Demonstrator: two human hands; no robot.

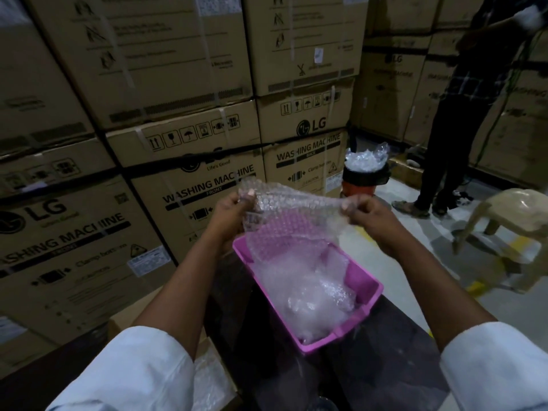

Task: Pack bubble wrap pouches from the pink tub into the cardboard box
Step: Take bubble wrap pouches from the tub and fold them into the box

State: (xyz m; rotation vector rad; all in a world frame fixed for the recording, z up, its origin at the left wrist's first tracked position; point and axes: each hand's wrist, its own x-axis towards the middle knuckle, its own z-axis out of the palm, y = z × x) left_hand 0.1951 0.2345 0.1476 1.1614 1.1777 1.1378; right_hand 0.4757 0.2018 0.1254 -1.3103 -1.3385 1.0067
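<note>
Pouch in hand: one bubble wrap pouch (292,216) is held up at the centre of the frame, stretched between both hands, its lower part drooping toward the far end of the tub.
Left hand: the left hand (229,212) pinches the pouch's upper left corner, thumb on top, fingers closed on the plastic.
Right hand: the right hand (363,216) grips the upper right corner the same way, closed on the pouch.
Pink tub: the pink tub (366,289) sits just below the hands, centre to lower right, on a dark bench (385,351); a heap of more bubble wrap (311,292) lies inside, filling much of it.
Cardboard box: an open cardboard box (130,317) shows at lower left, just beside the bench and partly hidden by the left sleeve; a patch of bubble wrap seems to lie in it, though how much I cannot tell.
Progress: I judge the work to be midway. This pouch is lifted clear but not yet in the box, and plenty remains in the tub.
Surroundings: stacked washing-machine cartons (192,185) fill the left and upper frame; a bin of bubble wrap (366,166), a standing person (462,114) and a plastic stool (510,221) are at right.
</note>
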